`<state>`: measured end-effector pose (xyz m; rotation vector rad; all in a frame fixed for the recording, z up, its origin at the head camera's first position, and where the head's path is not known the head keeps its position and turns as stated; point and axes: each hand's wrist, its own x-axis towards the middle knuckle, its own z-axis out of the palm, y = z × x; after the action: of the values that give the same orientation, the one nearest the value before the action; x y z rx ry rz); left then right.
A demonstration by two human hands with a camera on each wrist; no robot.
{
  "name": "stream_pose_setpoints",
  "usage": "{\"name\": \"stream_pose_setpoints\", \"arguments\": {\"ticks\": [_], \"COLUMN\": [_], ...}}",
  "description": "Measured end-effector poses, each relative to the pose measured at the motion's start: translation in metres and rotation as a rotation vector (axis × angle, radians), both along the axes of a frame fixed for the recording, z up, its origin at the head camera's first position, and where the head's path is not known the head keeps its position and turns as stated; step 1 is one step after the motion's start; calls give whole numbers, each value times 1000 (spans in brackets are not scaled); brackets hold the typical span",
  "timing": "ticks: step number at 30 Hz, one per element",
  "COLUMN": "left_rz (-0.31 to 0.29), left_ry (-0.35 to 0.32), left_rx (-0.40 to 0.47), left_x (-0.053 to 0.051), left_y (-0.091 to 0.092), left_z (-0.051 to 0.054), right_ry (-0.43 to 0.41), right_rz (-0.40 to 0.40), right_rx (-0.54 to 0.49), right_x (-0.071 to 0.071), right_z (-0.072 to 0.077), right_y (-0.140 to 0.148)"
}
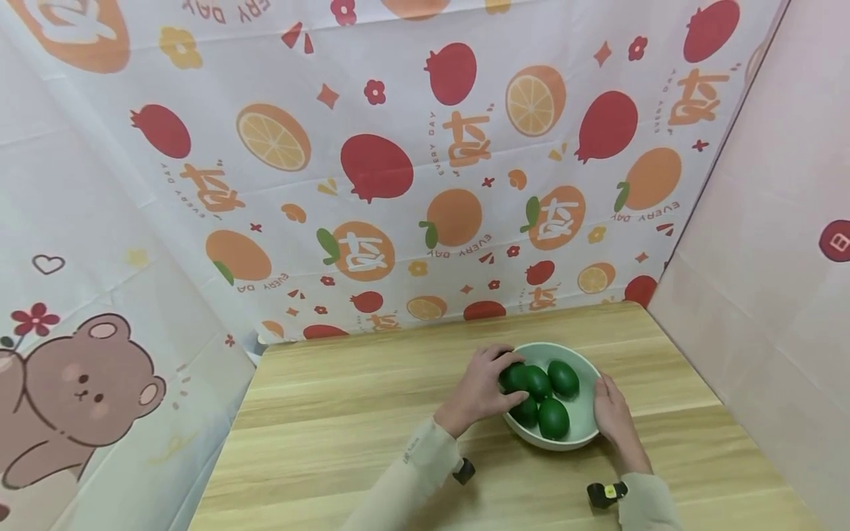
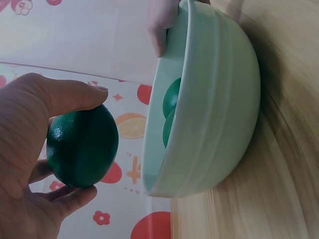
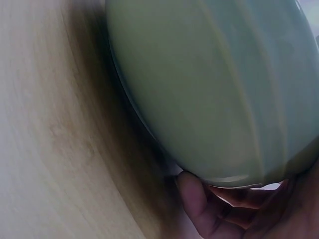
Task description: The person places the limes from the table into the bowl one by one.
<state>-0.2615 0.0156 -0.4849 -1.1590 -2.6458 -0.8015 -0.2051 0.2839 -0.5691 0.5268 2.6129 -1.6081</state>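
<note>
My left hand [image 1: 479, 389] grips a dark green, egg-shaped fruit [image 2: 82, 147] between thumb and fingers, above the left side of a pale green bowl [image 1: 584, 424]. In the left wrist view the held fruit is apart from the bowl's rim. Several similar green fruits [image 1: 563, 378] lie inside the bowl, partly hidden by its wall in that view. On the bowl's right side, my right hand [image 1: 614, 413] holds the rim and wall. Its curled fingers [image 3: 192, 191] show against the bowl's outside in the right wrist view.
The bowl stands on a light wood-grain table [image 1: 332, 420], toward its right side. Behind the table hangs a fruit-print cloth [image 1: 412, 243]. Pale cloths flank it, the left one [image 1: 192, 383] with a bear picture.
</note>
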Motion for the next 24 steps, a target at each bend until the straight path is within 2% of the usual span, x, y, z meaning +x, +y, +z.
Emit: {"name": "stream_pose_setpoints", "arguments": {"ticks": [16, 24], "left_rz": [-32, -52], "left_ry": [-53, -85], "left_rx": [-18, -16], "left_x": [3, 0], "left_y": [23, 34], "left_z": [-3, -10], "right_ry": [8, -5], "right_rz": [21, 26], "right_rx": [-60, -68], "right_x": [2, -3], "right_z": [-6, -6], "right_y": [3, 5]}}
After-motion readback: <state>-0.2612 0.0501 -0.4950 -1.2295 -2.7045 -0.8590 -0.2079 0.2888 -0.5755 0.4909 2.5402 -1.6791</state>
